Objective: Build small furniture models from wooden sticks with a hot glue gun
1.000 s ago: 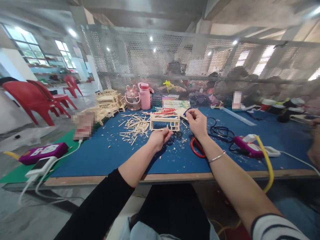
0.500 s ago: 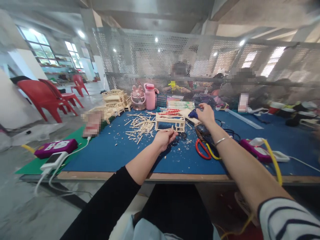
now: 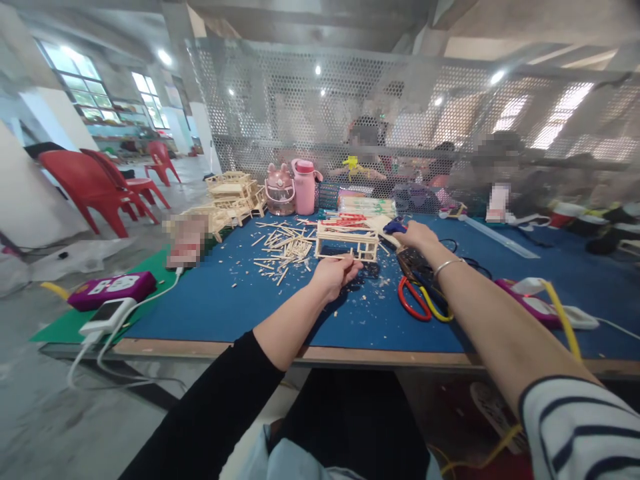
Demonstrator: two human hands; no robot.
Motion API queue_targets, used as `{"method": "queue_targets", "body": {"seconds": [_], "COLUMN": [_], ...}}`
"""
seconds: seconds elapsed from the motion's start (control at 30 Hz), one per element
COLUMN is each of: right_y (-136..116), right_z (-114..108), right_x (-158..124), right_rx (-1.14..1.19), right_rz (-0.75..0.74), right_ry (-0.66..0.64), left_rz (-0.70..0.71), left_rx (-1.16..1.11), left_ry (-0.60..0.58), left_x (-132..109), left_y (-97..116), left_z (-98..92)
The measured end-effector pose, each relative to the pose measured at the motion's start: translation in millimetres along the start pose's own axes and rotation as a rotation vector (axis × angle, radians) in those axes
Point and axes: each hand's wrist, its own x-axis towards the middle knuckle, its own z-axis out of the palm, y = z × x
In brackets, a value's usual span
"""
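Note:
A small frame built of thin wooden sticks (image 3: 345, 233) stands on the blue mat in front of me. The fingers of my left hand (image 3: 334, 275) are pinched at its lower front edge, near the right end. Farther right, my right hand (image 3: 417, 237) is closed around a dark blue tool that looks like a glue gun (image 3: 395, 227); its front and grip are partly hidden. Below that hand lie scissors with red and yellow handles (image 3: 414, 300), their blades towards the tool. Left of the frame, loose wooden sticks (image 3: 287, 247) are spread in a pile.
Finished-looking stick models (image 3: 233, 193) stand at the back left, beside a pink bottle (image 3: 304, 188) and a clear pink cup (image 3: 280, 193). A phone (image 3: 187, 241) and purple power strips (image 3: 113, 291) lie at the sides. Black cable runs right of the scissors. A perforated screen (image 3: 300, 113) rises behind.
My right hand has come down onto the blue glue gun, its fingers now wrapped around it. My left hand keeps its pinch on the frame. The view has shifted slightly.

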Motion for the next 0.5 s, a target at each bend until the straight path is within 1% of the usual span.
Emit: {"method": "queue_targets", "body": {"seconds": [0.07, 0.2, 0.23, 0.3, 0.33, 0.4, 0.47, 0.5], "right_y": [3, 6, 6, 6, 6, 5, 3, 1], "right_z": [1, 1, 0, -5, -9, -17, -27, -32], "right_x": [3, 2, 0, -5, -8, -14, -22, -27], "right_rx": [0.155, 0.692, 0.774, 0.857, 0.945, 1.243, 1.59, 1.718], "right_rz": [0.028, 0.189, 0.218, 0.244, 0.256, 0.277, 0.288, 0.278], "right_ry": [0.019, 0.155, 0.176, 0.192, 0.188, 0.136, 0.023, -0.04], "left_rz": [0.001, 0.0, -0.001, -0.002, -0.002, 0.004, 0.012, 0.015], "left_rx": [-0.002, -0.009, -0.009, -0.005, -0.003, -0.001, 0.0, -0.001], "left_ry": [0.001, 0.002, 0.003, 0.001, -0.001, -0.002, 0.003, 0.005], "left_x": [0, 0, 0, -1, -1, 0, 0, 0], "left_y": [0, 0, 0, 1, 1, 1, 0, 0], "left_z": [0.0, 0.2, 0.3, 0.4, 0.5, 0.5, 0.4, 0.3]}}
